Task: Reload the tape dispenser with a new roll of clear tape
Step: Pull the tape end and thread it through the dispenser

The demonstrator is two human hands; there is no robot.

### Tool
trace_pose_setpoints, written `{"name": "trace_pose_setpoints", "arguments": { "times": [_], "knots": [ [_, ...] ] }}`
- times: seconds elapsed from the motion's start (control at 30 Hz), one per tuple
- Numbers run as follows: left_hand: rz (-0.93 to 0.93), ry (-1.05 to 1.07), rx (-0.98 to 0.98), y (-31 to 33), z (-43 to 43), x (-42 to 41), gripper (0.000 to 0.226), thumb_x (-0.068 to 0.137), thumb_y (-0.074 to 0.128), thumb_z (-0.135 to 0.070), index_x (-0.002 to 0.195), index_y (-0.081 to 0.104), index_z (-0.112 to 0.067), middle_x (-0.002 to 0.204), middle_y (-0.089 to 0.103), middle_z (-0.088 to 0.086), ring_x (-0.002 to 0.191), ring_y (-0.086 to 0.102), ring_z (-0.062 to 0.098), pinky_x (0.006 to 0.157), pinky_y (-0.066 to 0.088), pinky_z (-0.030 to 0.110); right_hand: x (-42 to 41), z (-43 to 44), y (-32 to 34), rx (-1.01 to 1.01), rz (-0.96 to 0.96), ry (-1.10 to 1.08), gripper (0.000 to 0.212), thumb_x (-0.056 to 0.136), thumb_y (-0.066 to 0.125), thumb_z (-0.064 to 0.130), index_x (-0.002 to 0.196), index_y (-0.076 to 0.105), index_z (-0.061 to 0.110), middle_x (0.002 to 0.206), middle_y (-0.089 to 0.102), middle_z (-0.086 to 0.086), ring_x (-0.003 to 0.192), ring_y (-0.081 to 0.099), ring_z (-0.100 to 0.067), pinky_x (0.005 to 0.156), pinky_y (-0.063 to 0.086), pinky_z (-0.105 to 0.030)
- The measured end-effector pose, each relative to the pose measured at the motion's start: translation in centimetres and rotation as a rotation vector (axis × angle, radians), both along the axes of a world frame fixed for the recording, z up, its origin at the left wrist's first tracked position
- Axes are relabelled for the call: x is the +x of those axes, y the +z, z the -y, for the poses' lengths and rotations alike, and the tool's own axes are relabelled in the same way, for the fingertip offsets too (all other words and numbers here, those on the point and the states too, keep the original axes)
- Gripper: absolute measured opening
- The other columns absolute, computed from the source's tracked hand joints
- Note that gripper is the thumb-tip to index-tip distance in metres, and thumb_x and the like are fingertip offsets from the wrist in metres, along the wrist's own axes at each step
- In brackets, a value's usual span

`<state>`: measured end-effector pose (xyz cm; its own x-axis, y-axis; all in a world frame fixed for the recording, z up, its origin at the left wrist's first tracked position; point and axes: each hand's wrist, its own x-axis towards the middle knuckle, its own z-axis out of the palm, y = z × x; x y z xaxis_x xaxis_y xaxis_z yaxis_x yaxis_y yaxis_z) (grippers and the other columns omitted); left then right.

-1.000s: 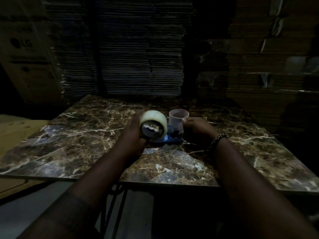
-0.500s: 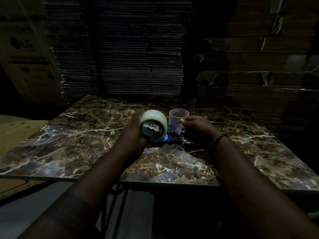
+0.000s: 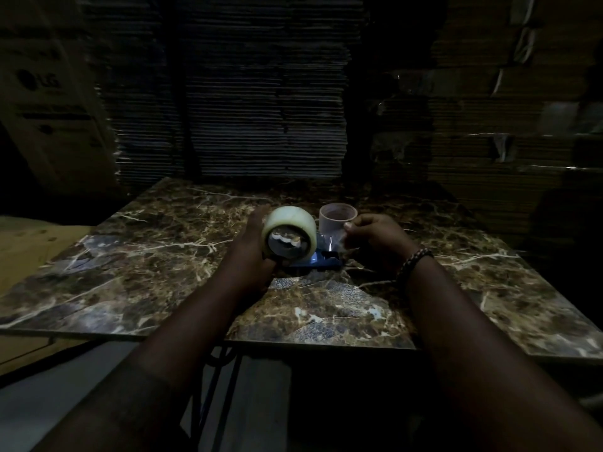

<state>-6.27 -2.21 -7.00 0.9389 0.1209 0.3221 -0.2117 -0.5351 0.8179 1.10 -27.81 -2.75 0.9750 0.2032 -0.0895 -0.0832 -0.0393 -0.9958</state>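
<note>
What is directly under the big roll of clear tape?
Under the tape roll a blue dispenser lies on the marble table. The left hand holds the roll; how it sits on the dispenser is hidden.

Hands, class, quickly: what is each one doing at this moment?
Left hand: closed around the new roll of clear tape.
Right hand: fingers curled beside the empty tape core; whether it grips the core cannot be told.
</note>
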Motion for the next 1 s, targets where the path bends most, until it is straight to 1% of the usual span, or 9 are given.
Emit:
{"name": "trace_pose_setpoints", "arguments": {
  "times": [0.07, 0.2, 0.3, 0.37, 0.47, 0.6, 0.77, 0.87, 1.0],
  "knots": [
    [0.001, -0.001, -0.006, 0.0, -0.1, 0.1, 0.11, 0.081, 0.085, -0.005, 0.159, 0.025, -0.054, 0.151, 0.054, 0.006, 0.123, 0.068, 0.03, 0.083, 0.068, 0.049, -0.2, 0.0, 0.0, 0.003, -0.017, -0.026, 0.018, 0.098, 0.064, 0.0, 0.08, 0.063, 0.002, 0.068, 0.067, -0.016, 0.053, 0.064, -0.023, 0.048, 0.055, -0.033],
    [-0.033, -0.009, -0.008, 0.1, -0.2, -0.1, 0.105, 0.088, 0.079, 0.001, 0.167, 0.022, -0.039, 0.146, 0.057, 0.004, 0.121, 0.068, 0.025, 0.074, 0.056, 0.021, 0.1, -0.1, -0.4, -0.094, -0.024, -0.07, 0.019, 0.097, 0.068, 0.006, 0.078, 0.064, 0.006, 0.073, 0.065, -0.018, 0.058, 0.065, -0.026, 0.05, 0.056, -0.034],
    [-0.045, -0.035, -0.037, 0.1, -0.3, -0.1, 0.107, 0.088, 0.08, 0.005, 0.167, 0.021, -0.036, 0.142, 0.059, 0.001, 0.12, 0.069, 0.021, 0.072, 0.057, 0.02, 0.2, -0.2, -0.6, -0.177, 0.003, -0.104, 0.022, 0.097, 0.07, 0.009, 0.076, 0.063, 0.007, 0.07, 0.065, -0.017, 0.052, 0.061, -0.022, 0.047, 0.05, -0.03],
    [-0.055, -0.051, -0.068, 0.2, -0.4, 0.0, 0.11, 0.086, 0.083, 0.005, 0.167, 0.021, -0.037, 0.141, 0.06, 0.001, 0.121, 0.069, 0.022, 0.076, 0.062, 0.028, 0.0, -0.2, -0.7, -0.273, 0.046, -0.14, 0.023, 0.094, 0.073, 0.011, 0.074, 0.065, 0.007, 0.069, 0.067, -0.02, 0.055, 0.063, -0.024, 0.05, 0.053, -0.034],
    [-0.068, -0.052, -0.091, 0.3, -0.3, -0.1, 0.113, 0.085, 0.085, 0.006, 0.168, 0.021, -0.035, 0.137, 0.061, 0.0, 0.12, 0.07, 0.023, 0.078, 0.064, 0.034, 0.0, -0.3, -1.2, -0.395, 0.12, -0.199, 0.022, 0.088, 0.081, 0.014, 0.072, 0.069, 0.005, 0.077, 0.074, -0.022, 0.068, 0.07, -0.028, 0.068, 0.062, -0.044],
    [-0.051, -0.062, -0.078, 0.4, -0.3, -0.2, 0.111, 0.084, 0.085, 0.009, 0.169, 0.024, -0.028, 0.137, 0.058, 0.001, 0.115, 0.068, 0.02, 0.063, 0.056, 0.012, -0.1, -0.6, -1.3, -0.59, 0.209, -0.215, 0.024, 0.08, 0.089, 0.024, 0.076, 0.076, 0.004, 0.078, 0.077, -0.01, 0.078, 0.074, -0.022, 0.075, 0.061, -0.04],
    [-0.02, -0.088, -0.019, 0.4, -0.7, 0.2, 0.107, 0.078, 0.091, 0.006, 0.163, 0.037, -0.03, 0.143, 0.06, 0.0, 0.126, 0.063, 0.016, 0.073, 0.053, 0.004, 0.1, -0.9, -1.5, -0.681, 0.237, -0.162, 0.025, 0.081, 0.087, 0.023, 0.068, 0.074, 0.006, 0.075, 0.076, -0.01, 0.08, 0.074, -0.025, 0.078, 0.06, -0.041],
    [-0.016, -0.097, -0.028, 0.4, -0.6, 0.1, 0.096, 0.079, 0.09, 0.007, 0.152, 0.045, -0.037, 0.133, 0.066, -0.004, 0.119, 0.067, 0.011, 0.072, 0.054, 0.006, 0.1, -0.9, -1.3, -0.673, 0.221, -0.139, 0.027, 0.085, 0.084, 0.019, 0.063, 0.07, 0.013, 0.07, 0.072, -0.005, 0.072, 0.07, -0.02, 0.072, 0.056, -0.034],
    [-0.022, -0.114, -0.118, 0.4, -0.4, 0.0, 0.091, 0.08, 0.085, 0.016, 0.148, 0.05, -0.034, 0.128, 0.068, -0.005, 0.113, 0.069, 0.008, 0.066, 0.059, 0.015, -0.9, -0.8, -0.7, -0.465, 0.118, -0.116, 0.015, 0.098, 0.069, 0.009, 0.088, 0.071, -0.002, 0.065, 0.065, -0.012, 0.052, 0.06, -0.018, 0.042, 0.049, -0.023]
  ]
}}
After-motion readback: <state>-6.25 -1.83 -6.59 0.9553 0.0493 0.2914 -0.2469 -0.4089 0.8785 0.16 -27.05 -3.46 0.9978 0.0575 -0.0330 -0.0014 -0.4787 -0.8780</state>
